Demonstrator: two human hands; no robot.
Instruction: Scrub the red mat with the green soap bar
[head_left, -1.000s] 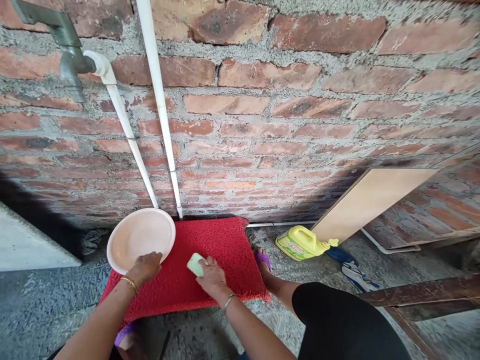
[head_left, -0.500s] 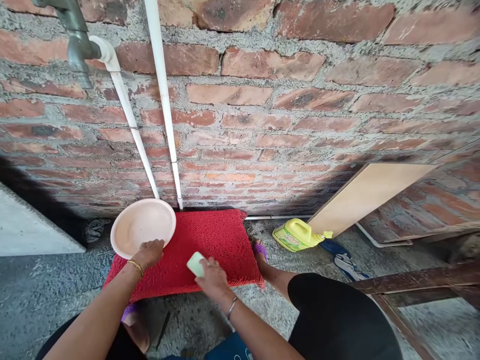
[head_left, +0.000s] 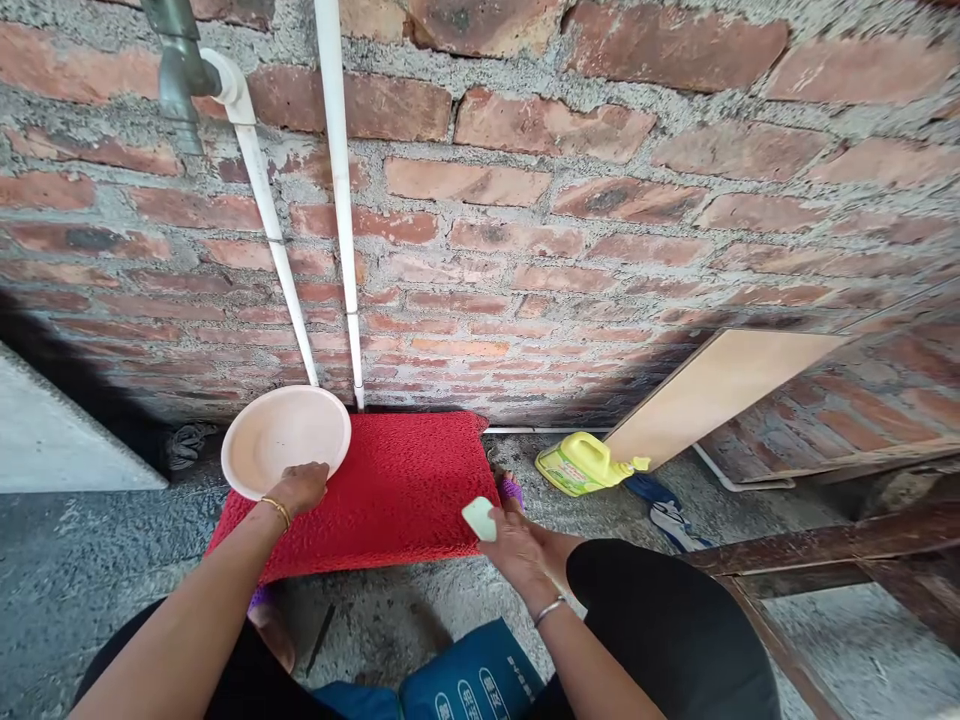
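Pale green soap bar [head_left: 479, 519], small and smooth with round corners, sits in the right hand [head_left: 517, 550], which grips it at the near right edge of the fuzzy red mat [head_left: 397, 490]. Part of the bar is hidden by the fingers. The left hand [head_left: 300, 487] pinches the near rim of the round pale pink plastic bowl [head_left: 281, 437], which rests on the far left corner of the mat, close to the rough brick wall [head_left: 570, 230]. Most of the mat between the two hands is bare. Two white pipes [head_left: 341, 220] run down the wall behind the bowl. A yellow plastic jug [head_left: 577, 465] lies on the grey gritty floor [head_left: 67, 580] to the right, just beside a leaning tan board [head_left: 712, 390].
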